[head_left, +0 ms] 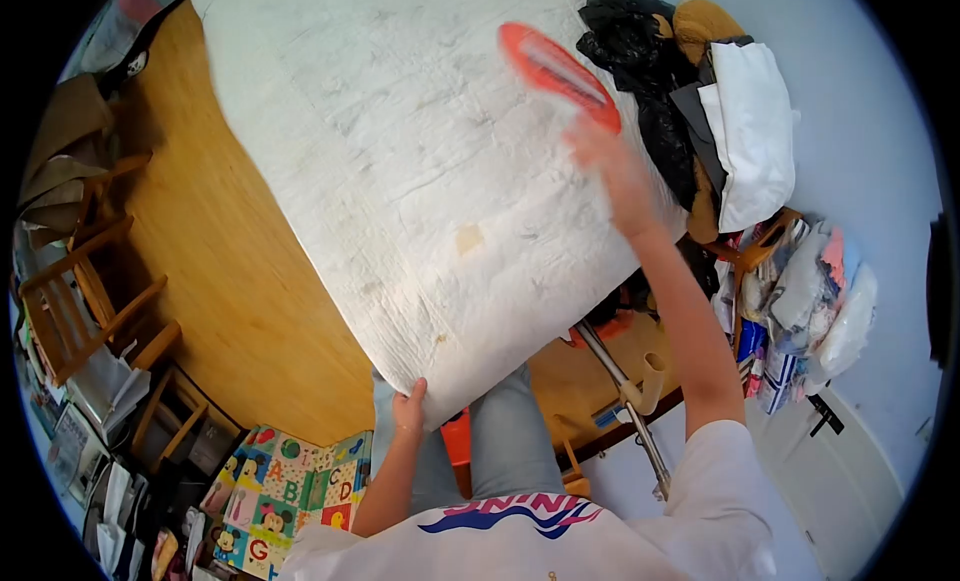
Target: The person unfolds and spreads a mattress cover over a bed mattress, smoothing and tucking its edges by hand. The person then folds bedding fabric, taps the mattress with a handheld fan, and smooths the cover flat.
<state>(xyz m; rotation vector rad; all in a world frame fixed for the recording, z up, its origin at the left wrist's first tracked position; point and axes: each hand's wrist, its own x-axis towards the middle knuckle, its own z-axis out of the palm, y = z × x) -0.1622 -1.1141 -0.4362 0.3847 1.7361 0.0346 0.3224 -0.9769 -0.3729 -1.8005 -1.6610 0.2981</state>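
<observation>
A large off-white, wrinkled sheet (400, 131), with faint grey marks and a tan patch, spreads out in front of me and over my knees. My left hand (408, 407) is closed on its near edge, thumb on top. Over the sheet's right side is my right hand (610, 171), smeared by motion. It holds a long oval red brush-like tool (557, 73) with a paler middle strip, also blurred. Whether the tool touches the sheet I cannot tell.
Wooden floor (220, 211) lies left, with wooden chairs (100, 301) beyond. A colourful alphabet mat (275, 501) is at lower left. Black bags (640, 61) and white cloth (755, 131) are piled at right. Below stand a metal pole (630, 401) and bagged items (810, 311).
</observation>
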